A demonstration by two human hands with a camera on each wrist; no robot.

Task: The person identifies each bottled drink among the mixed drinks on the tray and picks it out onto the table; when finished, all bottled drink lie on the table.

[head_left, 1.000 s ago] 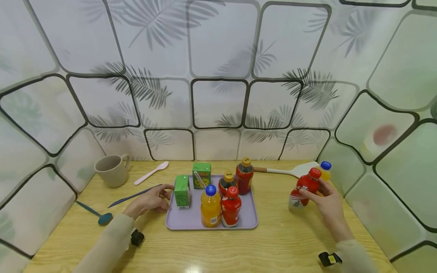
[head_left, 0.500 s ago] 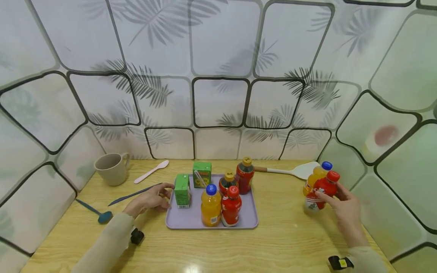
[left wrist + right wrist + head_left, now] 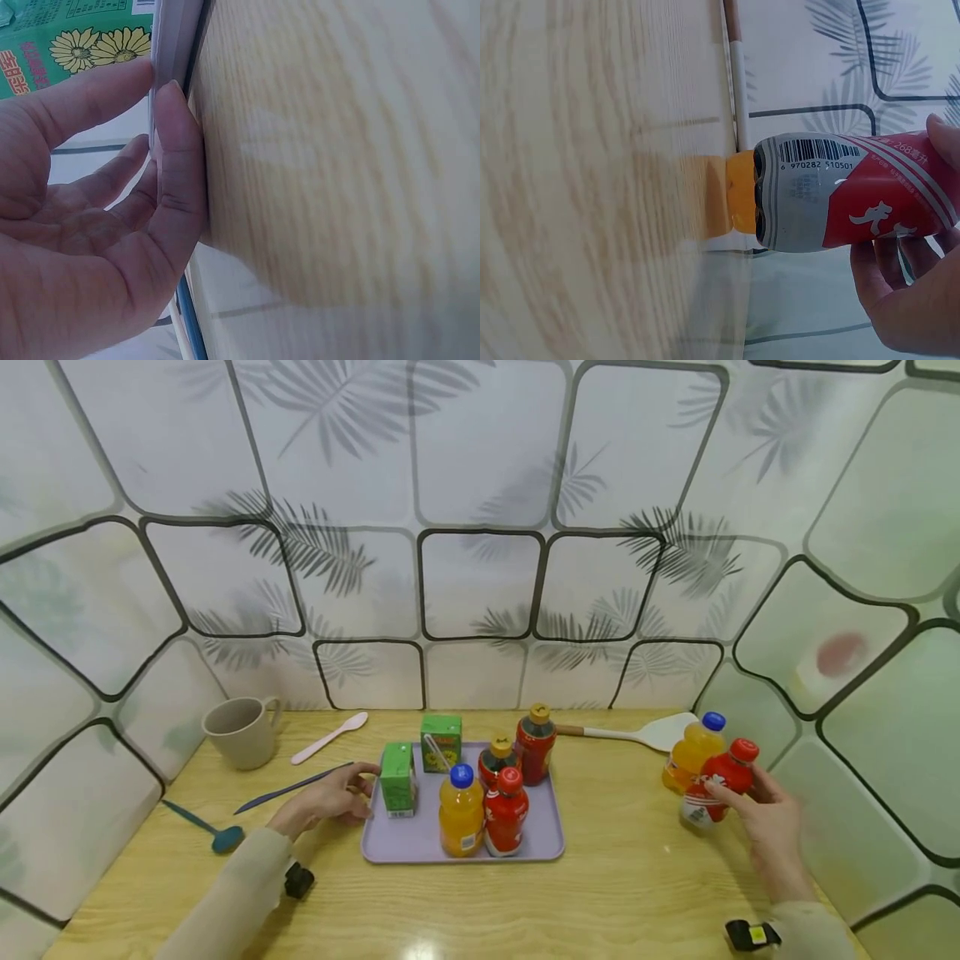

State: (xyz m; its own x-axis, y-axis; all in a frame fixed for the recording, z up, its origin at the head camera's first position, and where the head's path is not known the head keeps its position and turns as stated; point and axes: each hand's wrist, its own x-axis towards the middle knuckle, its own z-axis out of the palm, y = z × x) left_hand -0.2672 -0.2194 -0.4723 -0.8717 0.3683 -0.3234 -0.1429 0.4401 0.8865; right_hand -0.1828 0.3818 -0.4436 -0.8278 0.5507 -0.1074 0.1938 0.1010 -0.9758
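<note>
My right hand (image 3: pixel 772 831) grips a red bottle (image 3: pixel 718 789) with a white lower part, tilted in the head view. In the right wrist view, the base of this red bottle (image 3: pixel 840 191) shows, held off the wooden table. Just behind it an orange juice bottle (image 3: pixel 693 756) with a blue cap stands on the table. At the left, the thumb and fingers of my left hand (image 3: pixel 330 797) pinch the rim of a lilac tray (image 3: pixel 427 852). Green drink cartons (image 3: pixel 398 779), another juice bottle (image 3: pixel 461 814), another red bottle (image 3: pixel 506 814) and dark gold-capped bottles (image 3: pixel 536 747) stand on the tray.
A white spatula (image 3: pixel 660 732) with a wooden handle lies behind the right-hand bottles. Left of the tray are a grey mug (image 3: pixel 240 735), a pink spoon (image 3: pixel 330 739), a slim blue utensil (image 3: pixel 288 788) and a teal ladle (image 3: pixel 225 838). Patterned curtain (image 3: pixel 480 585) encloses the table.
My right hand has carried the red bottle to the right, from in front of the juice bottle, uncovering more of it. The left hand stays at the tray's rim.
</note>
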